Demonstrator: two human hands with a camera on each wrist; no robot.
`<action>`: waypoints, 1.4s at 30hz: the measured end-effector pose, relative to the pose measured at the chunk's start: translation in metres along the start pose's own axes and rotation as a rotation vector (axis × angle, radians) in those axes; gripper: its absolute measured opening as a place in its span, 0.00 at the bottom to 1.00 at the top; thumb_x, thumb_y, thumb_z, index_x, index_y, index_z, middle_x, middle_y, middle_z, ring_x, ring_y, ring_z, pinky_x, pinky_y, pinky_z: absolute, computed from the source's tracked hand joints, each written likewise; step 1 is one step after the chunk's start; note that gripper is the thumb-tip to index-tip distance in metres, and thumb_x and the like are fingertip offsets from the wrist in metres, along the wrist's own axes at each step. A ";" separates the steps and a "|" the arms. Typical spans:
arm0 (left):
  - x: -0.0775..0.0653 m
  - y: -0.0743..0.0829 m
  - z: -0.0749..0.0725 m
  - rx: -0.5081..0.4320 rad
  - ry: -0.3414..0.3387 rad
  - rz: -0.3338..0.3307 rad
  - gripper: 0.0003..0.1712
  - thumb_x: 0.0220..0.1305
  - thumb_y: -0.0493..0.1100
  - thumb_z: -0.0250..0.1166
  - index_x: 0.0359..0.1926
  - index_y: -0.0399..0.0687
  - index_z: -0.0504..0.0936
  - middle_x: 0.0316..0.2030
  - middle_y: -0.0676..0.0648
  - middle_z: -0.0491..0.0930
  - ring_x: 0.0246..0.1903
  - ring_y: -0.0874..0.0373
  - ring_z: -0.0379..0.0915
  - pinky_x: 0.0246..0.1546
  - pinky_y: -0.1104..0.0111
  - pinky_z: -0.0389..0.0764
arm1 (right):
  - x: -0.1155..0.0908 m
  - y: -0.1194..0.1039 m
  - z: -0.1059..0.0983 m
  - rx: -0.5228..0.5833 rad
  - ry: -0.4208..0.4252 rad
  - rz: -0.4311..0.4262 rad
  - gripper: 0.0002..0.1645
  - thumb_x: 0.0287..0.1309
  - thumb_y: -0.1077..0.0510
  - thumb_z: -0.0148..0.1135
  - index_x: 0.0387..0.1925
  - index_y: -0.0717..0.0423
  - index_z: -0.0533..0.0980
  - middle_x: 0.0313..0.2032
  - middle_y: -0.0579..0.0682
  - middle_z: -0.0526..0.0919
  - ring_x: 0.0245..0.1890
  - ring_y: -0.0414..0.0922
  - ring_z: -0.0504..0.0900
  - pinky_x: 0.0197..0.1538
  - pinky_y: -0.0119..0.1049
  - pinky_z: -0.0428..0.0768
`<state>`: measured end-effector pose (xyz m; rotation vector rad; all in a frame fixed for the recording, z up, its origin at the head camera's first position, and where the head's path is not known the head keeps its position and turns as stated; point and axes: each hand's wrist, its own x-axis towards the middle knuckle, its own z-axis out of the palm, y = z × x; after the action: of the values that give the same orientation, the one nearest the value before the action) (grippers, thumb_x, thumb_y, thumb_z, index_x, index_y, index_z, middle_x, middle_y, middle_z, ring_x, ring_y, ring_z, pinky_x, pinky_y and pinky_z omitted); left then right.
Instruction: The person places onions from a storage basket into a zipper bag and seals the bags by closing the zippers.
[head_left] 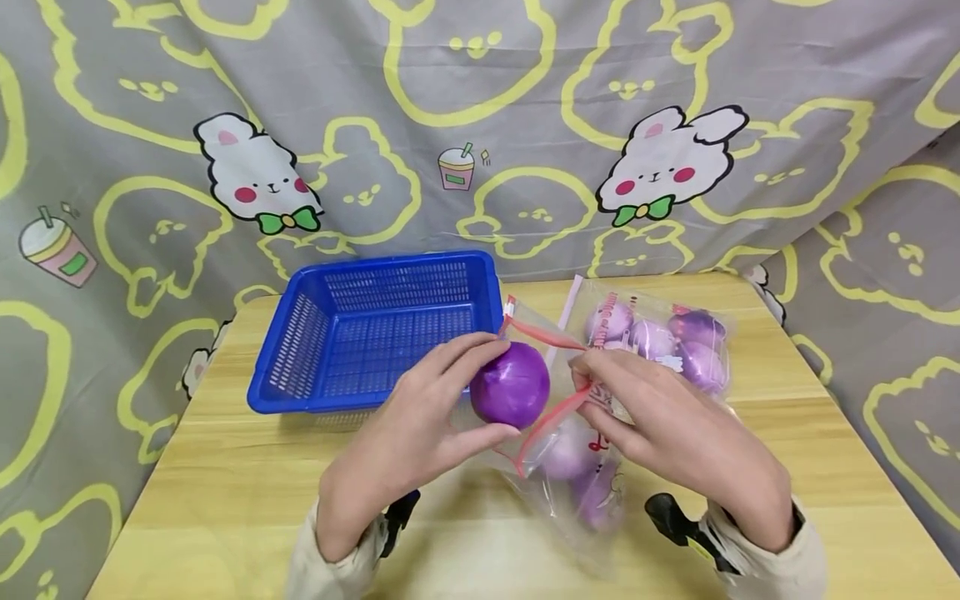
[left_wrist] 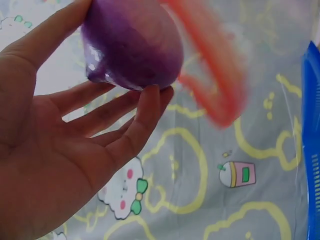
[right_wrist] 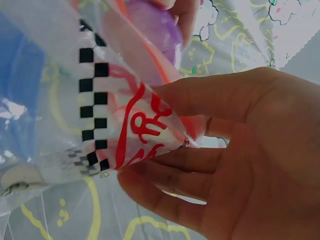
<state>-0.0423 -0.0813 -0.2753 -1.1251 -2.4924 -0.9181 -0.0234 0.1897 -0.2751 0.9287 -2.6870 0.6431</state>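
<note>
A shiny purple ball (head_left: 510, 385) is held between the thumb and fingers of my left hand (head_left: 423, 408), right at the mouth of a clear zip bag (head_left: 555, 517). In the left wrist view the ball (left_wrist: 135, 45) shows a small pointed bump on one side. My right hand (head_left: 652, 408) pinches the bag's red-edged rim and keeps the mouth spread. Red lettering and a black-and-white checker strip mark the bag (right_wrist: 135, 115) in the right wrist view. Inside its lower part lie paler purple balls (head_left: 570, 454).
A blue plastic basket (head_left: 300, 400) with mesh walls stands at the back left of the wooden table (head_left: 225, 500). Behind my right hand lies another clear bag (head_left: 720, 308) with several purple balls. A grey patterned cloth (head_left: 480, 108) hangs along the back and sides.
</note>
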 end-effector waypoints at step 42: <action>-0.002 -0.034 -0.016 -0.390 -0.199 0.011 0.19 0.73 0.38 0.59 0.62 0.50 0.78 0.57 0.54 0.80 0.55 0.60 0.77 0.55 0.64 0.79 | -0.004 0.011 -0.013 0.514 0.017 -0.315 0.10 0.61 0.57 0.70 0.36 0.48 0.74 0.35 0.39 0.83 0.33 0.34 0.78 0.33 0.23 0.73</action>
<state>-0.0667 -0.1093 -0.2786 -1.4064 -2.5218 -1.3961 -0.0268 0.2059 -0.2685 1.4181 -2.3149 1.2823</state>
